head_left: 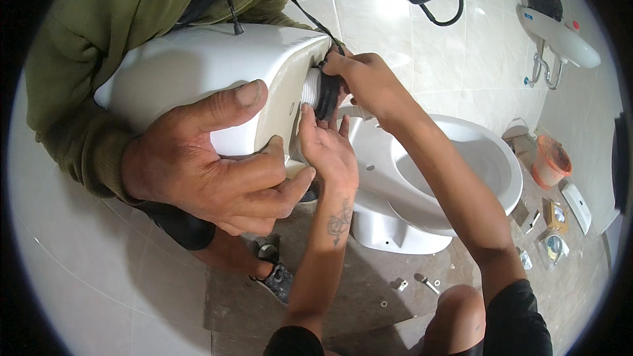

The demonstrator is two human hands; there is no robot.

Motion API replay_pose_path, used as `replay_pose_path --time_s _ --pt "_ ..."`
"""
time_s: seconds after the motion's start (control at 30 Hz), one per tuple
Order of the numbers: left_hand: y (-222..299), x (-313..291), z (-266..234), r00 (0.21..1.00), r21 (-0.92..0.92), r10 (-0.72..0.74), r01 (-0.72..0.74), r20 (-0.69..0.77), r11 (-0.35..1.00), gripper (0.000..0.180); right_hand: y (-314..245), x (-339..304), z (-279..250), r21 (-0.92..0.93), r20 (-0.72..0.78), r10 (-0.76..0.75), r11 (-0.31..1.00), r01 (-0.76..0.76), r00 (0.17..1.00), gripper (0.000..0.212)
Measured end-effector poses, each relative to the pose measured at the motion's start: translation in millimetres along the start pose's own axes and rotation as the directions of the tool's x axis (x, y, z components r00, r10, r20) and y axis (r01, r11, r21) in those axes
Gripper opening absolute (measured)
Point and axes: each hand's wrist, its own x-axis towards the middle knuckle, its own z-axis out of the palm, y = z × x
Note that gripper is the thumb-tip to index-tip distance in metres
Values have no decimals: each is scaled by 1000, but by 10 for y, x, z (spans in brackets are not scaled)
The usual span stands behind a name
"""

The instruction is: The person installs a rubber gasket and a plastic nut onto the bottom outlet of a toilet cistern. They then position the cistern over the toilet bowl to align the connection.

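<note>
A co-worker in a green jacket holds a white ceramic toilet tank (pixel 198 53) tilted on its side, its underside toward me. From that underside sticks a white threaded outlet (pixel 310 88) with a thick black rubber gasket (pixel 328 95) around it. My right hand (pixel 359 79) grips the gasket from above with bent fingers. Just below, my left hand (pixel 328 151) is turned palm up, its fingers apart and reaching to the outlet and the gasket's lower edge. The co-worker's hand (pixel 217 165) spreads in front of the tank, nearer to me.
A white toilet bowl (pixel 488 151) stands behind my right forearm. Bolts and washers (pixel 430 285) lie on the floor before it. Farther right are an orange bucket (pixel 550 161), a white lid (pixel 577 207) and small packages. A washbasin (pixel 560 36) hangs on the tiled wall.
</note>
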Motion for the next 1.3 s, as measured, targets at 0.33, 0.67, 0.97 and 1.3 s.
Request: replay_pose_path --time_s 0.33,0.67,0.97,1.3 --pt "-111 -147 -9 996 81 60 -54 -71 995 51 607 10 -322 -36 -76 141 989 -144 987 32" --pt "-201 -519 1 898 515 423 -422 124 746 41 619 -603 -340 -328 -181 -327 909 257 927 21" --pt "-101 -412 266 775 507 630 -527 -42 682 33 712 -347 16 -145 -176 -412 909 391 894 25" --pt "2 -331 343 896 120 312 -288 -316 950 33 726 -200 185 -85 -195 -403 915 394 894 41"
